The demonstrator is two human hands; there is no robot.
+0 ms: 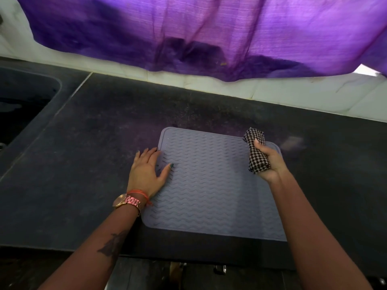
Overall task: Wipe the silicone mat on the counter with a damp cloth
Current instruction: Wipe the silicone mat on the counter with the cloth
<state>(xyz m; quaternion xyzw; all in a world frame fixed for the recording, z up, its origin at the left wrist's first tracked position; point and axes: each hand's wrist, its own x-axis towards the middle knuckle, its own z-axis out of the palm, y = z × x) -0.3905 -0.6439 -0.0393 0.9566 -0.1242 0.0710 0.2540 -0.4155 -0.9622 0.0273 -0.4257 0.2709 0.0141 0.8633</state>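
1. the mat (209, 185) lies flat on the dark counter (94, 132), near its front edge, with the sink (25, 97) well off to the left. from my seat it looks square to the edge and ready to be wiped.
2. my left hand (147, 174) lies flat on the mat's left border, fingers straight and spread, thumb reaching inward onto the wavy ribs. i judge it is there to pin the mat so it won't slide under the wiping.
3. my right hand (270, 160) is at the mat's far right corner, fingers curled tight round the checked cloth (256, 152), which is bunched into a wad that sticks out above the fist.
4. i can't tell whether the cloth touches the mat or sits just above it.
5. both forearms reach in from below, left wrist low, right wrist turned so the palm faces left.
6. starting at a far corner lets the wiping run back towards me.
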